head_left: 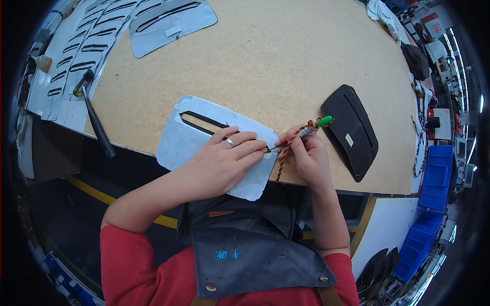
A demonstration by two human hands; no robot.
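The pale panel (189,144) lies under the left grip (236,154).

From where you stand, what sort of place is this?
Likely a workshop, perhaps for bags or similar goods: slotted panels on a bench, a hammer, blue bins.

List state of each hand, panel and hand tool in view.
Left hand: palm down, resting on near pale panel
Right hand: closed on green-ended tool
Green-ended tool: held, orange-and-black cord looped about it
Near pale panel: flat, slot open, lower edge overhanging table
Far pale panel: flat, unheld
Black panel: on table, unheld
Hammer: lying down, unheld
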